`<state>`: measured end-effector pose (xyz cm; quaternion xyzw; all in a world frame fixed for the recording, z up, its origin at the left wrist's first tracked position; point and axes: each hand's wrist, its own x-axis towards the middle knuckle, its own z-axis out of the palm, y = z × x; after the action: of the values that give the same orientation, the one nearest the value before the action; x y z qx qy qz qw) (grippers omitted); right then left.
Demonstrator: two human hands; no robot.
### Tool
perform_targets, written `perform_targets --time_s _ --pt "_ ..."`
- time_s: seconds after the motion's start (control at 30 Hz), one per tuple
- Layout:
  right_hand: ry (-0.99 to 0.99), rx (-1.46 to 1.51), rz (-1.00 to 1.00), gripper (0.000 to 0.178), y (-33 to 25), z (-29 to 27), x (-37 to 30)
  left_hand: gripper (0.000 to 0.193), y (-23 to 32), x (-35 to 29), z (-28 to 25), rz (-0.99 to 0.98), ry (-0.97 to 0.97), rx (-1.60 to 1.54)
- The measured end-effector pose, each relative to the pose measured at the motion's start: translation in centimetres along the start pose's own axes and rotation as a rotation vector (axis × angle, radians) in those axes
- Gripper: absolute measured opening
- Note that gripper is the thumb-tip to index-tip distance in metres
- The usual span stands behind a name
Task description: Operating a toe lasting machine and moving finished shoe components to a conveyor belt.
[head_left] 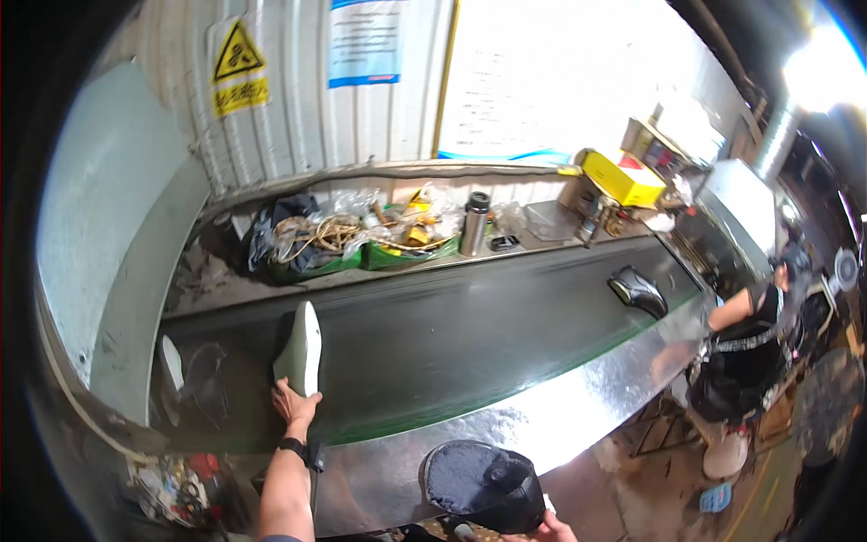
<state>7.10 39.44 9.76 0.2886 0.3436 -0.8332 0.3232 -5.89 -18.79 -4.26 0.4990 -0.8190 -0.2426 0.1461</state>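
Observation:
My left hand is closed round the near end of a white-soled shoe piece, on the left part of the dark conveyor belt. The piece lies lengthwise away from me, its pale sole face showing and a darker side on the left. At the lower edge, my right hand grips the rim of a black boot with a fuzzy dark lining, over the metal ledge. Part of this hand is cut off by the frame. Left of my left hand lie a white sole and a thin dark shoe-shaped piece.
A shiny black shoe lies on the belt at the right. Behind the belt stand green bins of clutter, a steel flask and a yellow box. Another person works at the far right.

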Motion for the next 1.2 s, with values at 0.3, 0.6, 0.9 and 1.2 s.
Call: perform_targets --time_s 0.3,0.6,0.9,1.2 --pt "0.050 -0.037 -0.024 0.038 -2.4 -1.5 6.5 0.063 4.8 -13.2 -13.8 0.943 0.054 0.252" --pt "-0.072 0.083 -0.118 0.038 -6.8 -0.4 11.6 0.024 6.5 -34.2 -8.9 1.463 -0.033 0.097" --pt "-0.493 -1.488 -0.995 0.045 -10.2 4.0 2.8 0.039 11.4 -25.1 -8.3 -0.617 -0.958 -1.456" --pt "-0.524 -1.419 -1.269 0.093 3.4 3.9 8.2 0.034 7.3 -16.6 -1.7 0.175 -0.327 -0.409"
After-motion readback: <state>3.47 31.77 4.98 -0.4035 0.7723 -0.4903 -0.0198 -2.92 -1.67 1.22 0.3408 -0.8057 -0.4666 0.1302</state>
